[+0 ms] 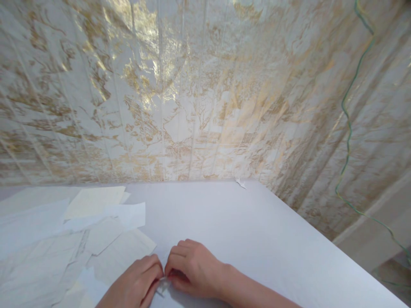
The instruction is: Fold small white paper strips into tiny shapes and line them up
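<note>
Near the bottom centre of the head view, my left hand (139, 279) and my right hand (193, 268) are close together over the white table (224, 218). Both have their fingers curled and pinched on one small crumpled piece of paper (163, 285), which shows between and just below the fingertips. The fingers hide part of this piece. My left hand is beside the right edge of a spread of loose paper sheets (109, 244).
Overlapping papers cover the table's left side. A small torn scrap (240, 184) lies at the back edge. Behind stands a wall with a gold-patterned covering (180, 119). A green-yellow wire (348, 128) hangs down at the right, beyond the table's slanting edge.
</note>
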The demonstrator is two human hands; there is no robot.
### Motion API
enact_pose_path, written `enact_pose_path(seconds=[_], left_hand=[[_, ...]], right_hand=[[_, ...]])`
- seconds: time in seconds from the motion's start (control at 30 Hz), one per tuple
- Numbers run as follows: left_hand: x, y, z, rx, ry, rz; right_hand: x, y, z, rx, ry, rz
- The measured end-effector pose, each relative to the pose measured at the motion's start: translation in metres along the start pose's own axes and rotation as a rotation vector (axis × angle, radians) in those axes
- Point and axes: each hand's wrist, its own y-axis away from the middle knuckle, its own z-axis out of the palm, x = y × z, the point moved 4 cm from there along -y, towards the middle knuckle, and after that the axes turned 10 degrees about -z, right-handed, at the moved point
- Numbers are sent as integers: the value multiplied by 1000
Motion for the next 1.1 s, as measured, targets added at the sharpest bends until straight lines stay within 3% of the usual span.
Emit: enact_pose_path(seconds=[0.27,0.57,0.93,1.1], left_hand=[[0,-2,8,160,-6,3],[1,-3,7,135,9,-70],[-2,-5,7,97,149,-197],[-3,-5,0,12,218,-277]], right_hand=[[16,3,-4,24,-222,153],[24,4,-1,102,-447,239],[21,-2,2,62,-437,390],[16,-9,1,6,-360,526]])
